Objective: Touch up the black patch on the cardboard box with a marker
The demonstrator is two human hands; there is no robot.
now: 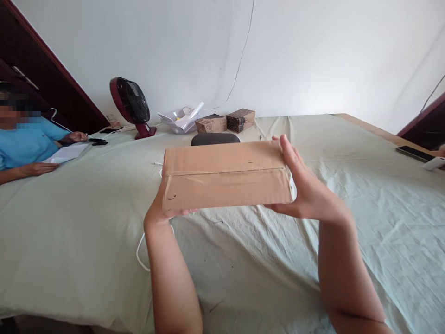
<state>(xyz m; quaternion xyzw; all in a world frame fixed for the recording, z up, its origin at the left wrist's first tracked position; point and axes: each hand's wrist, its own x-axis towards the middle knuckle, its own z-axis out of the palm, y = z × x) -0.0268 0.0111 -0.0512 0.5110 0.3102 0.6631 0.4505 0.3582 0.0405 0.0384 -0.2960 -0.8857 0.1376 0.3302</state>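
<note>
I hold a flat brown cardboard piece (pixel 225 175), creased along its length, up above the cloth-covered table (pixel 86 232). My left hand (pixel 158 209) grips its lower left corner from beneath, mostly hidden behind the cardboard. My right hand (pixel 301 183) clasps the right end, fingers straight along the edge and thumb under it. A thin white cable (pixel 141 253) lies on the cloth below my left wrist.
A red fan (pixel 131 104), a clear plastic tray (pixel 179 119), two small brown boxes (pixel 224 121) and a dark oval pad (pixel 214 138) stand at the far side. A person in a blue shirt (pixel 24 141) sits left with papers (pixel 66 153). A phone (pixel 413 153) lies right.
</note>
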